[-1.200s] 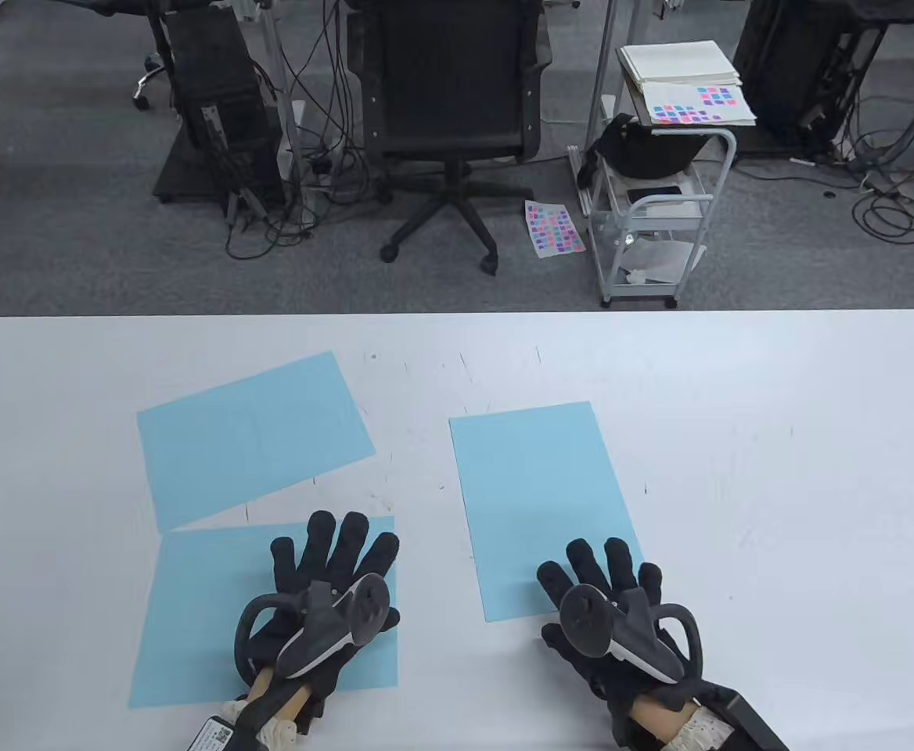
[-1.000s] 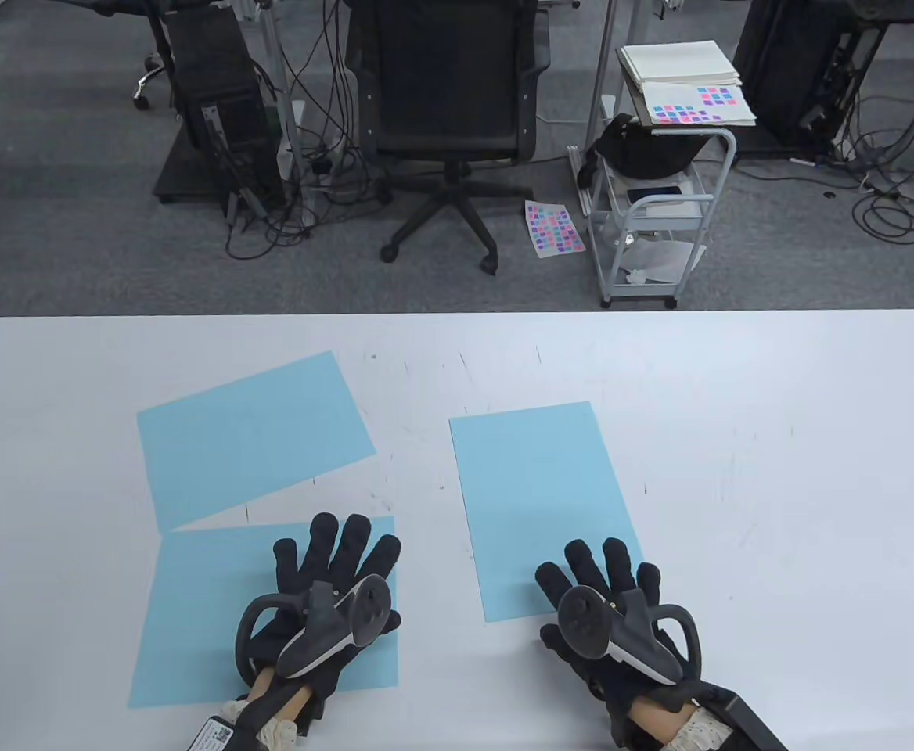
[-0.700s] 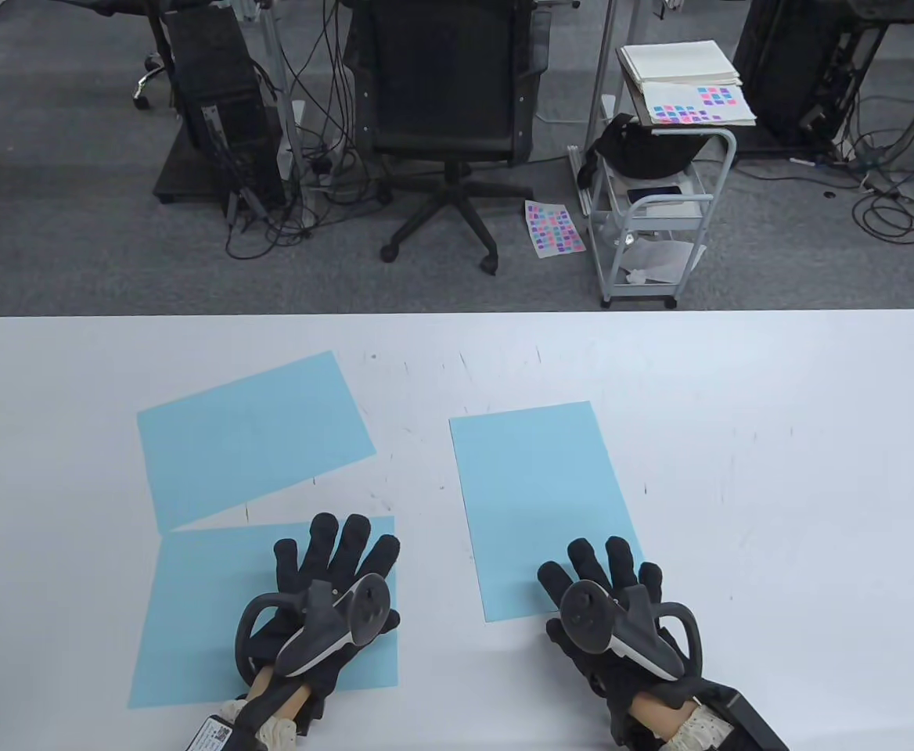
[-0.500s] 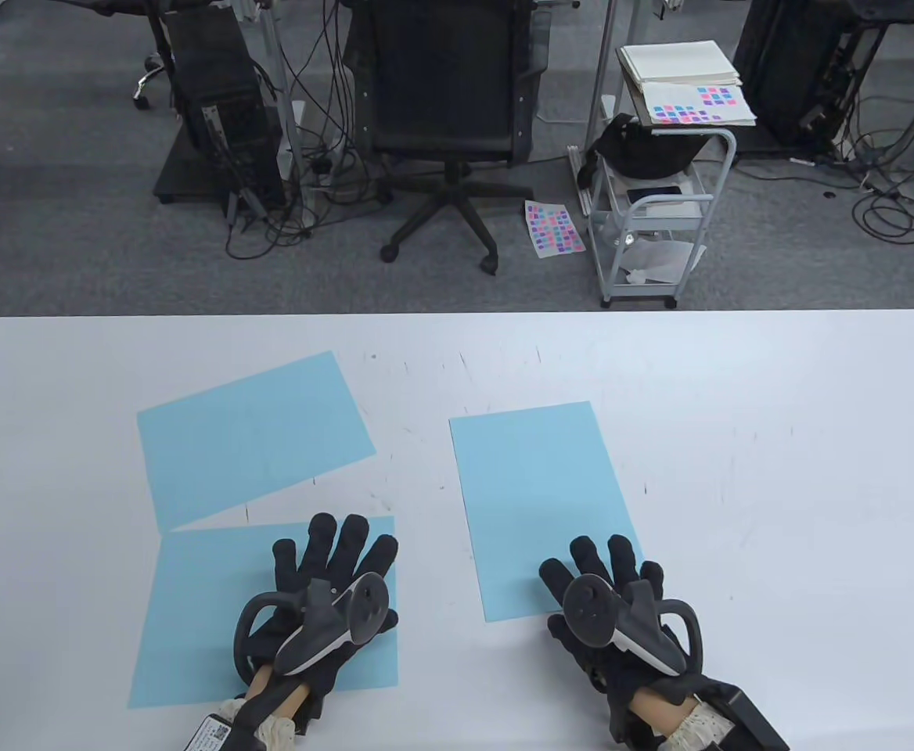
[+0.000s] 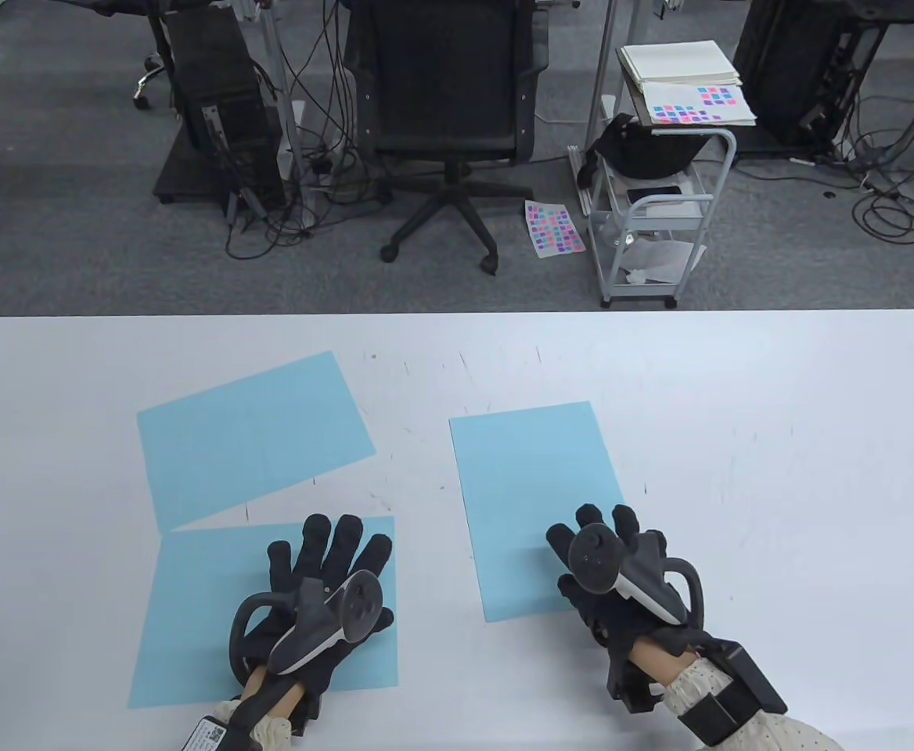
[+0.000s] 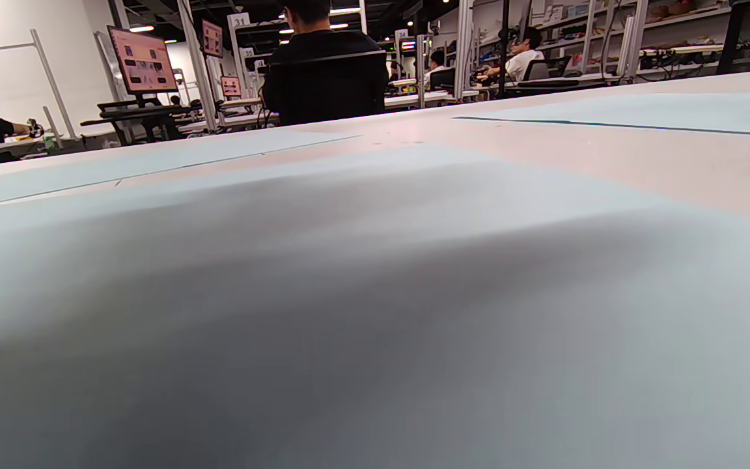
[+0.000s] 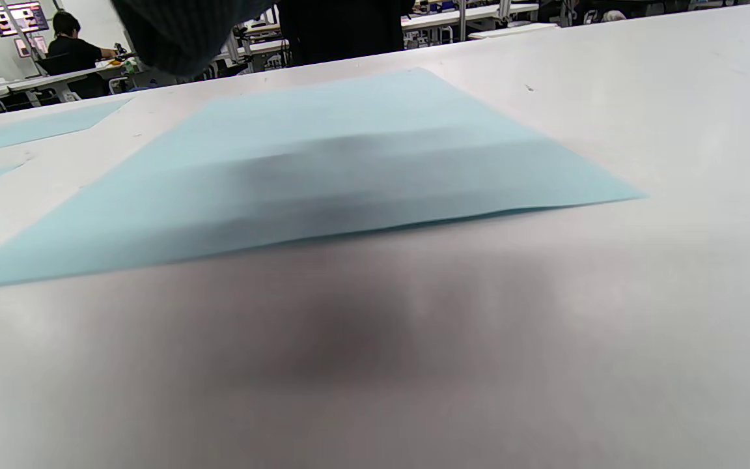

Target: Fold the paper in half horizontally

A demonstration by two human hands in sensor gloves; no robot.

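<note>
On the table (image 5: 778,469), three sheets are laid out. One sheet (image 5: 250,438) is placed at centre left, tilted; directly below it, touching at one corner, a second sheet (image 5: 206,610) is set at lower left, with the left hand (image 5: 312,602) laid flat on its right part. A third sheet (image 5: 535,501) is found just right of centre, its lower right corner overlapped by the right hand (image 5: 621,579). Above the table, a chair (image 5: 445,102) is seen at upper centre and a cart (image 5: 660,203) at upper right.

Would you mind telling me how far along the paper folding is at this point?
Nothing looks folded yet: all three blue sheets lie flat, no crease showing. In hand: the right hand is over the near right corner of the middle sheet, while the left hand rests spread on the near-left sheet. Lifting an edge, folding and creasing all remain.
</note>
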